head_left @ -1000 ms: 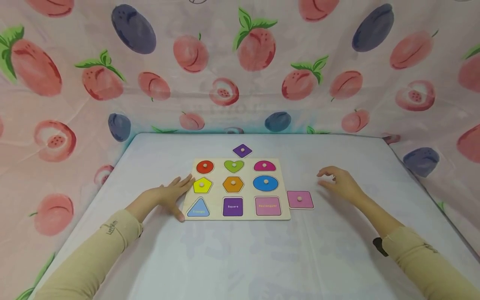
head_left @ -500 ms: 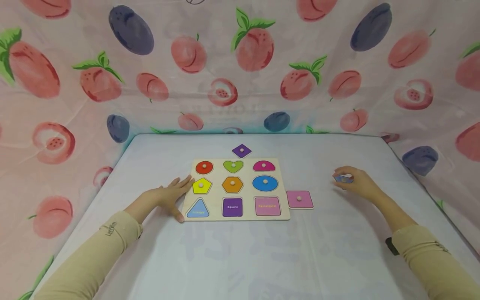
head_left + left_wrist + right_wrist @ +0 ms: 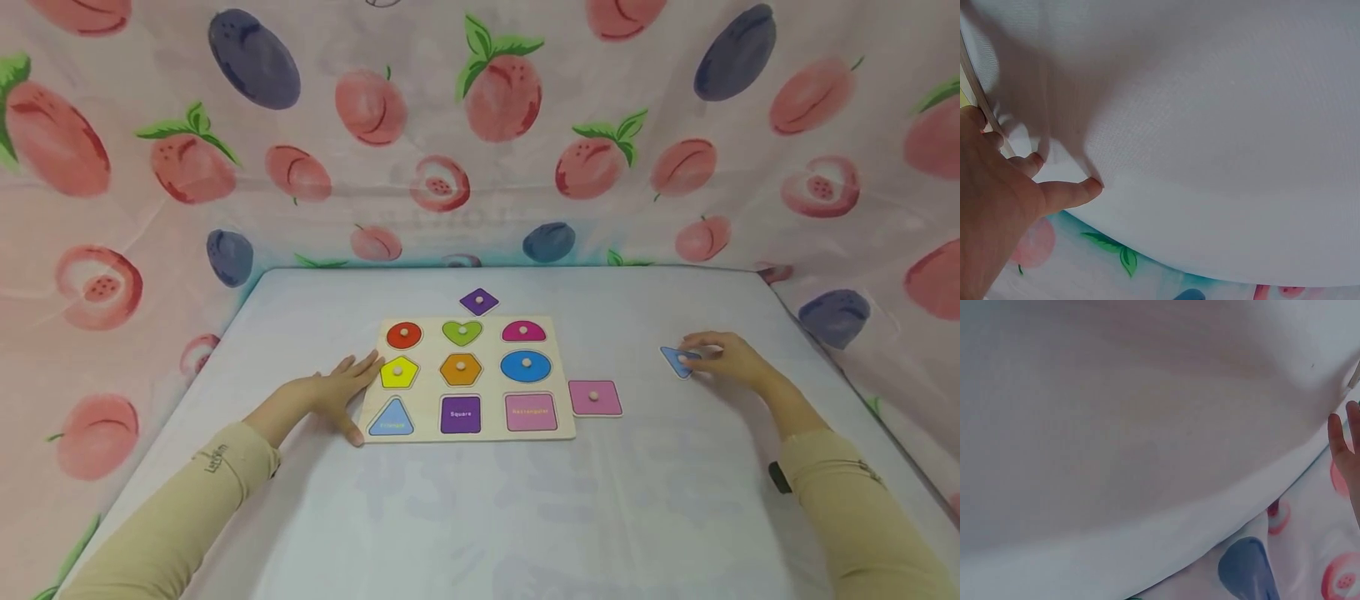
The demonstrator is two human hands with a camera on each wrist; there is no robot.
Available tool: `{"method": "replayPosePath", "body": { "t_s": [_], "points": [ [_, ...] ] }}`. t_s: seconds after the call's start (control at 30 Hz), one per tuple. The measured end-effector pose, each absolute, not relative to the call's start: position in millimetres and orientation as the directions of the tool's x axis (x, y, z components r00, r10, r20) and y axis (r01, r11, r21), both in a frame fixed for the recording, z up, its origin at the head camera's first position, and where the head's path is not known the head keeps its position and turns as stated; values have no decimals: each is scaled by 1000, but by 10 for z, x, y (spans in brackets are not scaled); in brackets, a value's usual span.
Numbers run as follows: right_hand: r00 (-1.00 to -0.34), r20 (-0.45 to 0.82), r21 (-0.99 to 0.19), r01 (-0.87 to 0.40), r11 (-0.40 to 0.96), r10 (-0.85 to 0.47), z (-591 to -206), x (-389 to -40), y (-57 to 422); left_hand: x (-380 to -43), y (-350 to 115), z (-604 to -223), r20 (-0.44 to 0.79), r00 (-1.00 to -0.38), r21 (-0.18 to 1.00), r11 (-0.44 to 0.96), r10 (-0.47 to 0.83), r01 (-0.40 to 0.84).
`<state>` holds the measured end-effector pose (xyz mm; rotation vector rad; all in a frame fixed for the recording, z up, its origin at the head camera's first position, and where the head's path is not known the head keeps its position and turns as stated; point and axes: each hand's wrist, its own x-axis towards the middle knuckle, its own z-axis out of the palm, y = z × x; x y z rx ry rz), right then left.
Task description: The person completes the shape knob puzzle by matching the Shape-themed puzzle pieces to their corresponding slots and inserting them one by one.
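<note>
Beyond the right end of the wooden shape puzzle board [image 3: 427, 429], my right hand [image 3: 731, 362] pinches a blue triangle puzzle piece [image 3: 672, 358] near its knob. Whether the piece touches the table cannot be told. My left hand [image 3: 341, 393] rests with spread fingers at the board's left edge, thumb by the near corner. In the left wrist view the left hand [image 3: 1004, 194] touches the board's edge. The right wrist view catches only a few fingers of the right hand [image 3: 1349, 453]. Triangle, square [image 3: 461, 414] and rectangle [image 3: 531, 411] recesses show along the board's near row.
A pink rectangle piece [image 3: 595, 398] lies against the board's right side. Behind the board lies a purple square piece [image 3: 479, 302], turned cornerwise. Knobbed pieces fill the two far rows, among them a blue oval [image 3: 526, 367]. Fruit-print cloth [image 3: 502, 208] rises behind the white table.
My right hand has moved right from beside the pink rectangle and now has the blue triangle piece, which has turned flat with its knob up. The left hand stays on the board's edge.
</note>
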<state>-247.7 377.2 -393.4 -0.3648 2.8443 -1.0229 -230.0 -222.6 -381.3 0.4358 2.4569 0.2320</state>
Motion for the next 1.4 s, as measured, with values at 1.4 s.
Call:
{"method": "replayPosePath", "body": {
  "t_s": [1.4],
  "points": [
    [-960, 30, -617, -237, 750, -278, -3946, -2528, 3372, -2265, -2225, -3778, -544, -751, 273, 925, 375, 264]
  ]
}}
